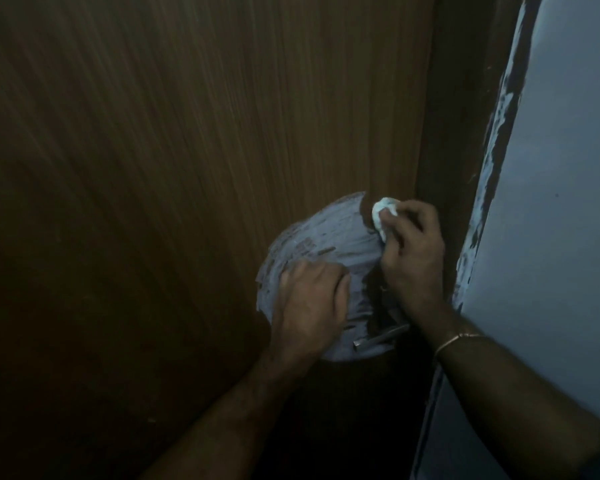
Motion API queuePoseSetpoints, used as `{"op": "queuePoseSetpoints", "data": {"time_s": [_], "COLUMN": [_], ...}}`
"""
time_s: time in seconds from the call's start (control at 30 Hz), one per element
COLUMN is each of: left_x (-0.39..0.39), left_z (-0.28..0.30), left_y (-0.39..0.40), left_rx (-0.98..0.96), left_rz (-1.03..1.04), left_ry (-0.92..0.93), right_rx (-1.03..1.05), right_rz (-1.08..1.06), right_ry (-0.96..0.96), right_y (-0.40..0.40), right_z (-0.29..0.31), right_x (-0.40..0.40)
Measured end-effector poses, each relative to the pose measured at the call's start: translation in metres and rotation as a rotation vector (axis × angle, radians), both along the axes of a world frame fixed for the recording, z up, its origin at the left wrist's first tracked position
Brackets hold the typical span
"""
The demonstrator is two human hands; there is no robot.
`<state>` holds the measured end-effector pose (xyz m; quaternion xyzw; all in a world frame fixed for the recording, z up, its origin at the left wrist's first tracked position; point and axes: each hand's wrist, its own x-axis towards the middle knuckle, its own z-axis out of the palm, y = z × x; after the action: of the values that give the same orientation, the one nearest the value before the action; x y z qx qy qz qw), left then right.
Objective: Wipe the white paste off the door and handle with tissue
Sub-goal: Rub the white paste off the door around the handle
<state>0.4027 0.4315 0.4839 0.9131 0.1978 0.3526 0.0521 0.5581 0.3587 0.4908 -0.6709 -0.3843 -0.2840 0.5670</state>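
Right hand (411, 251) pinches a balled tissue (383, 214) on the door (187, 150), top of the paste patch (329, 237). Left hand (310, 299) sits curled on it, beside the handle (380, 338), grip unclear.

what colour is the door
Brown wood grain door, in the head view.
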Motion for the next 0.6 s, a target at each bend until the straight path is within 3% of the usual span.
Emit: {"op": "queuePoseSetpoints", "data": {"time_s": [0.07, 0.17, 0.33, 0.47, 0.6], "left_x": [-0.005, -0.009, -0.019, -0.025, -0.033], "left_z": [0.012, 0.032, 0.050, 0.047, 0.049], "left_y": [0.006, 0.020, 0.044, 0.053, 0.061], "left_rx": [0.155, 0.295, 0.342, 0.380, 0.445], "left_rz": [0.075, 0.143, 0.206, 0.226, 0.251], "left_ry": [-0.103, -0.193, -0.182, -0.164, -0.117], "right_rx": [0.043, -0.046, 0.085, -0.003, 0.104], "right_rz": [-0.026, 0.050, 0.006, 0.070, -0.009], "right_ry": [0.050, -0.063, 0.049, -0.110, 0.003], "right_y": [0.007, 0.011, 0.014, 0.015, 0.021], "right_z": [0.013, 0.013, 0.034, 0.032, 0.048], "right_x": [-0.005, -0.022, -0.019, -0.031, -0.025]}}
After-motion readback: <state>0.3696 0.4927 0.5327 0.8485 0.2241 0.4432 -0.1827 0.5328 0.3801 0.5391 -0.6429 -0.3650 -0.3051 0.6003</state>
